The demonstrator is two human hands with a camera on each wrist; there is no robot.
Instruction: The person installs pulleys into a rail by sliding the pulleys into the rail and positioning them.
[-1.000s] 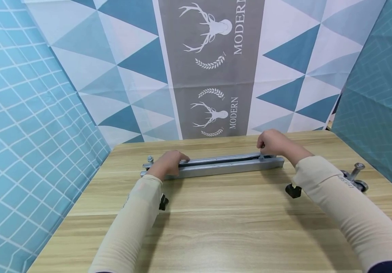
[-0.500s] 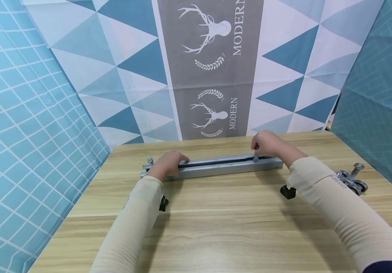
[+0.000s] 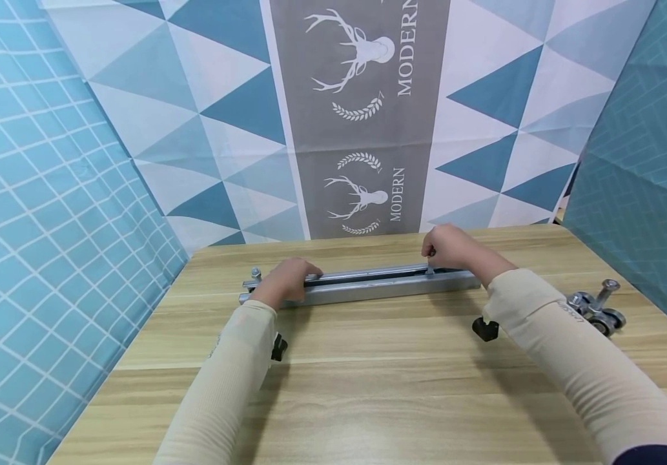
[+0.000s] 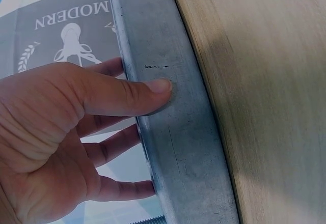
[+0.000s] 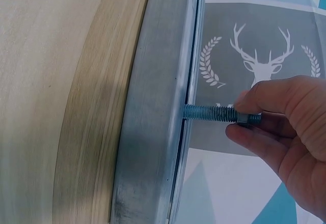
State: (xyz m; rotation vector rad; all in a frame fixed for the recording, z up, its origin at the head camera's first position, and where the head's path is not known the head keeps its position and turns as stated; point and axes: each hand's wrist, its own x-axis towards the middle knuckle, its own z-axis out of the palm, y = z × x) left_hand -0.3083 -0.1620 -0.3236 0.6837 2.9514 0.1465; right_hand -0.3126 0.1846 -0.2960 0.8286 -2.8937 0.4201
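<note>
A long grey metal rail (image 3: 368, 289) lies across the far part of the wooden table, with a slot along its top. My left hand (image 3: 287, 279) grips its left part; in the left wrist view the thumb of that hand (image 4: 76, 132) presses the rail's side (image 4: 178, 147) and the other fingers reach over the slotted face. My right hand (image 3: 454, 248) pinches the top of a threaded bolt (image 5: 209, 113) between thumb and fingers, around a nut (image 5: 243, 117). The bolt stands up out of the slot. Another bolt (image 3: 256, 274) stands at the rail's left end.
Metal roller wheels with a bolt (image 3: 600, 310) lie at the table's right side. Small black objects sit beside each forearm, one on the left (image 3: 278, 347) and one on the right (image 3: 485, 329). Patterned cloth (image 3: 362, 129) hangs behind the table (image 3: 368, 400).
My right hand has slid left along the rail with the bolt in its pinch. The left hand has stayed in place on the rail.
</note>
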